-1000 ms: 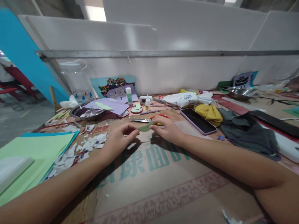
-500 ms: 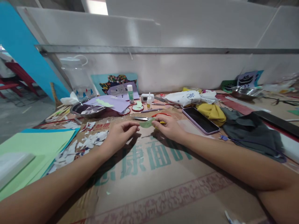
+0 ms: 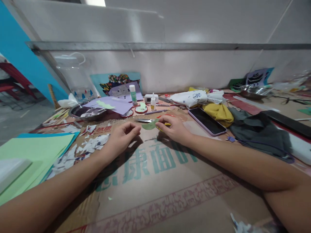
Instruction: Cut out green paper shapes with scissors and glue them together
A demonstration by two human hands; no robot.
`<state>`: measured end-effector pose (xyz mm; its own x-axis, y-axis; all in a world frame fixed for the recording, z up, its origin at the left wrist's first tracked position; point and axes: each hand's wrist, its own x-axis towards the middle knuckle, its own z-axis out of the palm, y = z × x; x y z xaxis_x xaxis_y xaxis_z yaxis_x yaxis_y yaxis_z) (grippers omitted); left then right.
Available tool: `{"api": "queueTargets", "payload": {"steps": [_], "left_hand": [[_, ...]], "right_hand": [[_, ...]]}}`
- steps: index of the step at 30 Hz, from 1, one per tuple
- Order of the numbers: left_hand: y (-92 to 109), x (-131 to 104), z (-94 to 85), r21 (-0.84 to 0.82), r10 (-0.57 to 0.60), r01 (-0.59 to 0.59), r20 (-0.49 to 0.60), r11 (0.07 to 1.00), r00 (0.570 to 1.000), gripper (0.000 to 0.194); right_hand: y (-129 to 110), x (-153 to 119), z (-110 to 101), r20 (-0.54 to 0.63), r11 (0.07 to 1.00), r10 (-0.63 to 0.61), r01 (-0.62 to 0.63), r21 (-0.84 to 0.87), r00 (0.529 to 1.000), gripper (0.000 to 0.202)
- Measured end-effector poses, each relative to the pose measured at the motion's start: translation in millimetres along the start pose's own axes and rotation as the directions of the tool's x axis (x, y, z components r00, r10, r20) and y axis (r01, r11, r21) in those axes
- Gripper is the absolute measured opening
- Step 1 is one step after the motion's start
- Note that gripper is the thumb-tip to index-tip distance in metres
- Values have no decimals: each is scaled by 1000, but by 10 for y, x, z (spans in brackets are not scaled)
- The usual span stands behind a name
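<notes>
Between thumb and fingers, my right hand (image 3: 173, 128) pinches one end of a curved light-green paper strip (image 3: 148, 126), held above the cardboard. My left hand (image 3: 123, 135) is closed, thumb against fingers, just left of the strip's free end. A small gap seems to part the two; whether these fingertips hold anything is too small to tell. Just behind the strip lie scissors (image 3: 143, 120) with red and yellow handles, partly hidden by the paper and my right hand. Beneath both hands is a flat cardboard sheet (image 3: 165, 184) with green printed characters.
White scraps (image 3: 93, 145) and green paper sheets (image 3: 31, 152) lie at left. Behind stand a metal bowl (image 3: 99, 115), a glue stick (image 3: 132, 94) and a small glue bottle (image 3: 153, 103). A phone (image 3: 207, 120) and a dark cloth (image 3: 262, 136) lie at right.
My left hand has drawn slightly left, away from the strip's end that it was touching. My right hand still holds the strip. The view has shifted a little.
</notes>
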<state>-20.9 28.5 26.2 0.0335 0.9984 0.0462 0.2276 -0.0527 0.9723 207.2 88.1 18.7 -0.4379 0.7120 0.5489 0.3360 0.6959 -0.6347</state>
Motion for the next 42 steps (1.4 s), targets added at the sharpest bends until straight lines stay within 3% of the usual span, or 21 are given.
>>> {"api": "queueTargets", "payload": {"steps": [9,19,32,38,42], "left_hand": [[11,-11,2,-84,-73,71,-27,994,997,32],[110,-19,-11,67,-57,59,-32,996,998,25],[47,15,-1,-29,1,-2,-40,1000,999,19],[14,8,-22,15,-59,60,-33,998,998,19],[-2,-6,-7,-149,-176,171,-21,974,984,33]], "right_hand": [[-7,1,8,-19,999,-4,3,-32,1000,21],[22,6,14,-12,999,-1,1,-39,1000,20],[18,1,10,17,999,0,1,-43,1000,21],[6,-1,15,-12,999,-17,17,-28,1000,21],[9,0,16,-7,999,-28,27,-27,1000,22]]}}
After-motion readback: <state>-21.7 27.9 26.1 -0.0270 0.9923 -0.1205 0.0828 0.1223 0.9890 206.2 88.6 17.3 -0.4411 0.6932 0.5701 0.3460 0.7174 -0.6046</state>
